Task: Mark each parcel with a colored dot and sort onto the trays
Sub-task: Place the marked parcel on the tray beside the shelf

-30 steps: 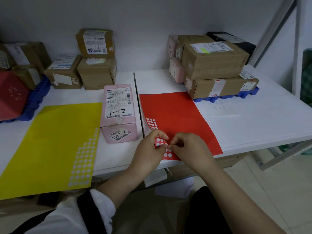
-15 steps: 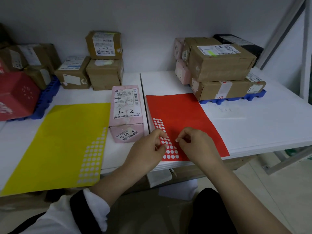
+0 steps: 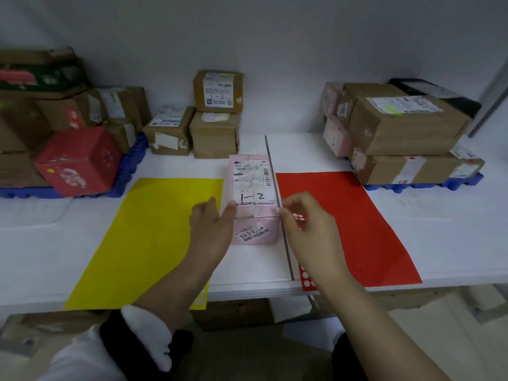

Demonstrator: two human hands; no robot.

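Beside red sheet (image 3: 357, 215), boxy pink parcel (image 3: 251, 182), left fingers (image 3: 213, 207) flat alongside, right fingers (image 3: 291, 204) curled, grasp unclear.

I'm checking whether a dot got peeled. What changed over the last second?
Both hands left the near corner of the red sheet and moved forward to the pink parcel. The left hand now rests against its left side. The right hand holds pinched fingertips at its right near edge; any dot there is too small to see. The parcel, yellow sheet and loaded blue trays stayed put.

A pink parcel (image 3: 255, 235) lies between a yellow sheet (image 3: 143, 237) and a white-dotted red sheet (image 3: 357, 229).
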